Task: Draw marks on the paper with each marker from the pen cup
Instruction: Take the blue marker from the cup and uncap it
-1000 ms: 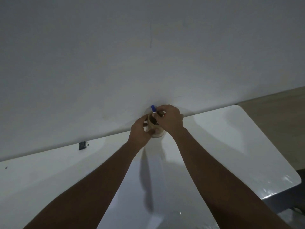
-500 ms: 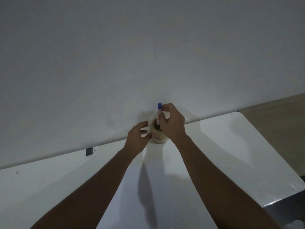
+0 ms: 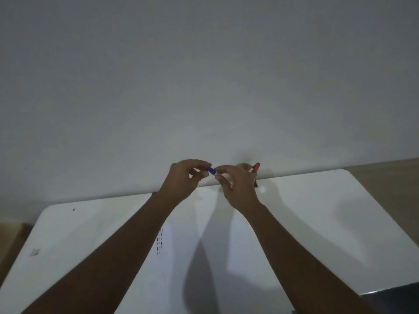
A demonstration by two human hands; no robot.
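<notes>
A marker with a blue cap [image 3: 211,170] is held in the air between both hands, above the far edge of the white table [image 3: 317,211]. My left hand [image 3: 184,181] pinches the blue cap end. My right hand [image 3: 238,189] grips the marker's body, which its fingers hide. Behind my right hand the tan pen cup [image 3: 244,166] stands against the wall, mostly hidden, with a red-capped marker [image 3: 255,167] sticking out of it. A white paper [image 3: 181,245] lies on the table under my forearms and carries a short column of dark marks [image 3: 159,243].
A plain grey wall [image 3: 204,75] rises right behind the table. Tan floor [image 3: 385,173] shows past the table's right end, and a brown surface [image 3: 11,241] past its left end. A dark object [image 3: 396,298] sits at the lower right corner.
My right hand has lifted the blue-capped marker out of the cup. My left hand left the cup and took hold of the cap end. The view has shifted, so the cup now sits further right.
</notes>
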